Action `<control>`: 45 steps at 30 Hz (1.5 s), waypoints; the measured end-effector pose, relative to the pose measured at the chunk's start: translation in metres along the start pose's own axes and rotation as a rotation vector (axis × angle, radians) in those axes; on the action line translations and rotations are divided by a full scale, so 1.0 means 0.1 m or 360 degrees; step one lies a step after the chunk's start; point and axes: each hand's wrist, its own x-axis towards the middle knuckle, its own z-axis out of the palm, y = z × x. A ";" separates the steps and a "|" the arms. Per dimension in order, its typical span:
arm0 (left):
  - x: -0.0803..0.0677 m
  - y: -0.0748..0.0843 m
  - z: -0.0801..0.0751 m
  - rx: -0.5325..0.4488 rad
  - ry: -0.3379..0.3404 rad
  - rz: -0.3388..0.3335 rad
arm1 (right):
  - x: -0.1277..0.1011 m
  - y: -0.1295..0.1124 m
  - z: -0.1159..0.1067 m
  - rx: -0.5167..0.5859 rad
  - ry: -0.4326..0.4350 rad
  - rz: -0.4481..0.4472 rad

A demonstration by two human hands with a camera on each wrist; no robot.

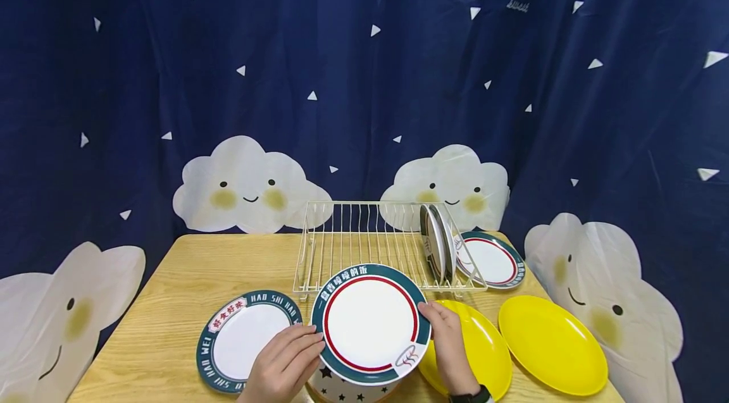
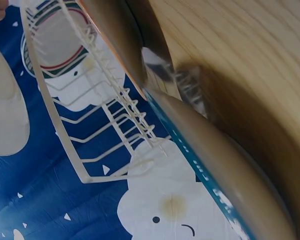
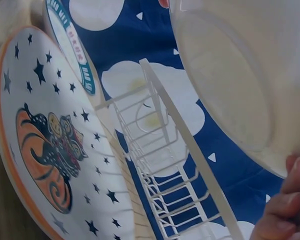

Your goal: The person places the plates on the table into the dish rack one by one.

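Note:
Both hands hold up a white plate (image 1: 370,324) with a dark green rim and a thin red ring, its face toward the head camera. My left hand (image 1: 287,365) grips the lower left edge, fingers over the rim. At the right edge my right hand (image 1: 450,346) pinches the rim. The pale underside of this plate (image 3: 230,75) fills the upper right of the right wrist view. Beneath it lies a star-patterned plate (image 3: 65,135) with an orange rim, mostly hidden in the head view. A cream wire dish rack (image 1: 364,245) stands just behind the held plate.
Two plates (image 1: 437,245) stand upright in the rack's right end. Another green-rimmed plate (image 1: 492,259) lies behind that end. To the left rests a green-lettered plate (image 1: 245,340). Two yellow plates (image 1: 552,345) lie at right, one partly behind my right hand.

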 end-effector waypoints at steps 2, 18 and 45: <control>0.04 0.00 0.01 0.0003 0.0014 -0.0020 | -0.01 -0.02 -0.02 0.0015 0.0052 -0.0048; 0.05 -0.72 0.22 0.0332 -0.0227 -0.0974 | -0.01 -0.15 -0.43 0.0074 0.0391 -0.0061; -0.13 -0.99 0.80 -0.0601 -0.0029 -0.2219 | 0.04 -0.06 -0.47 -0.0141 0.0495 -0.0088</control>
